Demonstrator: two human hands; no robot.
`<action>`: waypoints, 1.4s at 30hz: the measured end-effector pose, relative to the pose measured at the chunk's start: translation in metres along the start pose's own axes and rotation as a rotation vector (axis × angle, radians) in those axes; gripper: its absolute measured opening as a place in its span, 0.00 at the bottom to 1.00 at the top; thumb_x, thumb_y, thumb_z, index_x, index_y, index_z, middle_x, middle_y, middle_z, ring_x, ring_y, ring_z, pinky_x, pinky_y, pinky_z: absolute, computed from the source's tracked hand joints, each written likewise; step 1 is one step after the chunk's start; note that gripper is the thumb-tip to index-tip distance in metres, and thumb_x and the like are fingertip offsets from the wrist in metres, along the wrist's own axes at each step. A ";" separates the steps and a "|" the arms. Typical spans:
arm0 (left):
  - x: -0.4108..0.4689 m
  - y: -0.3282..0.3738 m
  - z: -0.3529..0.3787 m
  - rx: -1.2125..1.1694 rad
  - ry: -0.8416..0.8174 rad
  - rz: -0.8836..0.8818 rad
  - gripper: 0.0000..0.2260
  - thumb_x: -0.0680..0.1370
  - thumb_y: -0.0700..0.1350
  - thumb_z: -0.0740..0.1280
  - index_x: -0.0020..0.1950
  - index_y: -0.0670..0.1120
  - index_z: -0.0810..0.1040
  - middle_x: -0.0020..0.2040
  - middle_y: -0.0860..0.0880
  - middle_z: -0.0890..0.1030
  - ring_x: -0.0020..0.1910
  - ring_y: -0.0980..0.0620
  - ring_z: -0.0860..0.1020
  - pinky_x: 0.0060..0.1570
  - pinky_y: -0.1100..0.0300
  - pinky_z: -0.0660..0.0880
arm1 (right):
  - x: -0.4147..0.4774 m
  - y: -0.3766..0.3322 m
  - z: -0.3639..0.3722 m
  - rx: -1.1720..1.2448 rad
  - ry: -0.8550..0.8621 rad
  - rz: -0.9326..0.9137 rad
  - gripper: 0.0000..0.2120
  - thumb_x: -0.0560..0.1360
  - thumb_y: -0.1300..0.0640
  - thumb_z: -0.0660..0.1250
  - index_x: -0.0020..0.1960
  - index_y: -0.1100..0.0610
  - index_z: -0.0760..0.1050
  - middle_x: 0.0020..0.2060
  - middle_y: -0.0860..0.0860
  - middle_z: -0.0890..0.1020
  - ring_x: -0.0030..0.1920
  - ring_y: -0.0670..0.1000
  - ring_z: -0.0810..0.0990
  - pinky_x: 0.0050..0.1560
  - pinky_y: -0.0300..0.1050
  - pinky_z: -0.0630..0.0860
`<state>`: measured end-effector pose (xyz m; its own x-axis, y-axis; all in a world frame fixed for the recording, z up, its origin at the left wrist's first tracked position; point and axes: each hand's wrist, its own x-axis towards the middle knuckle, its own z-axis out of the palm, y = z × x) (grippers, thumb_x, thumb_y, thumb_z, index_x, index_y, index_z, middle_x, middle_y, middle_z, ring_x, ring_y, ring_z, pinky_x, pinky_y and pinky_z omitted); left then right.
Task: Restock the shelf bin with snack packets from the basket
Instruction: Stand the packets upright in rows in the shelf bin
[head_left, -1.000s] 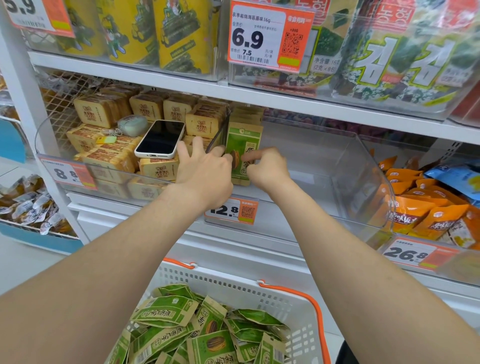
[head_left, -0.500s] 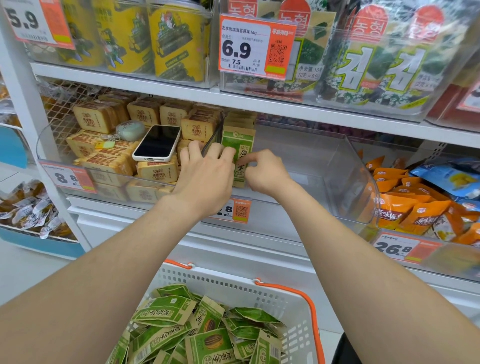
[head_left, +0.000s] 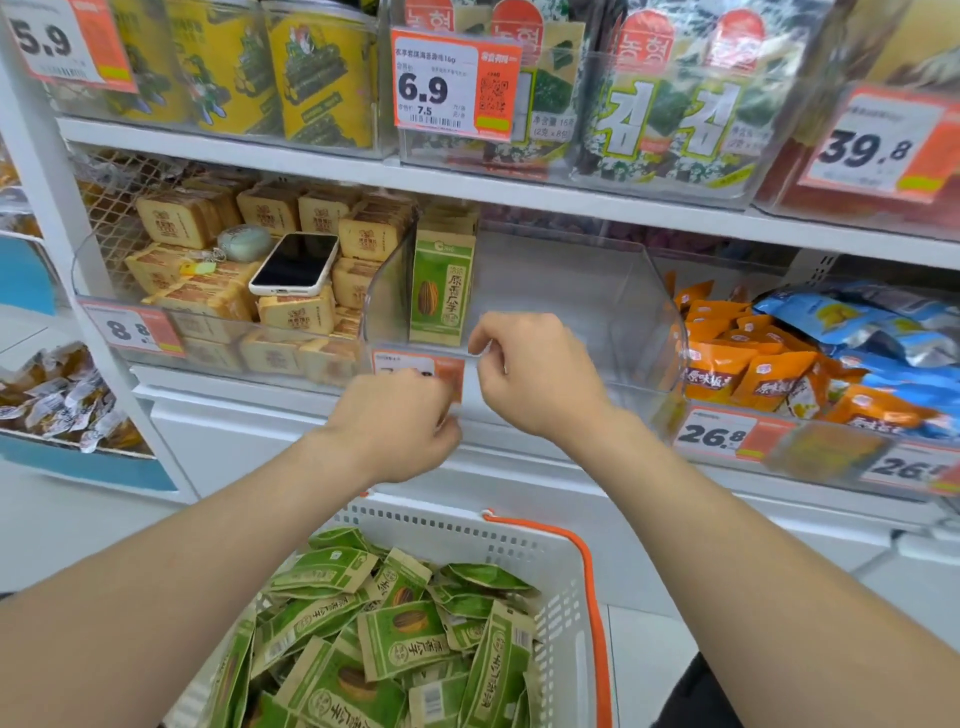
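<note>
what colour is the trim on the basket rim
Orange trim on a white basket; the head view shows it best.
</note>
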<state>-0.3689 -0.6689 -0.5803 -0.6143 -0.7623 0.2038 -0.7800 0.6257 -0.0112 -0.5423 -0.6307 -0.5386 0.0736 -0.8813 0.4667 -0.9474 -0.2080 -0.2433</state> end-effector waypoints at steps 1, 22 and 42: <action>-0.007 0.004 0.008 0.035 -0.112 0.027 0.12 0.80 0.57 0.60 0.50 0.51 0.79 0.44 0.50 0.81 0.46 0.42 0.82 0.39 0.54 0.75 | -0.007 -0.001 0.002 -0.031 -0.062 0.004 0.12 0.76 0.58 0.61 0.53 0.50 0.82 0.44 0.52 0.85 0.48 0.60 0.82 0.42 0.51 0.77; -0.130 0.038 0.181 0.349 -0.897 0.145 0.37 0.80 0.53 0.72 0.82 0.47 0.55 0.80 0.38 0.59 0.74 0.27 0.64 0.68 0.34 0.71 | -0.123 -0.023 0.068 -0.248 -0.832 -0.258 0.07 0.79 0.59 0.62 0.51 0.55 0.78 0.37 0.50 0.71 0.41 0.58 0.77 0.29 0.43 0.60; -0.088 0.019 0.122 0.190 -0.845 0.098 0.36 0.73 0.50 0.73 0.76 0.41 0.63 0.70 0.39 0.61 0.70 0.39 0.62 0.70 0.46 0.69 | -0.106 0.004 0.069 -0.248 -0.950 -0.033 0.15 0.81 0.59 0.62 0.67 0.54 0.77 0.60 0.55 0.77 0.53 0.60 0.82 0.46 0.51 0.80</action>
<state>-0.3447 -0.6102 -0.7179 -0.5036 -0.6213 -0.6003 -0.6792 0.7141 -0.1694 -0.5327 -0.5677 -0.6481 0.2186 -0.8736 -0.4349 -0.9708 -0.2396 -0.0067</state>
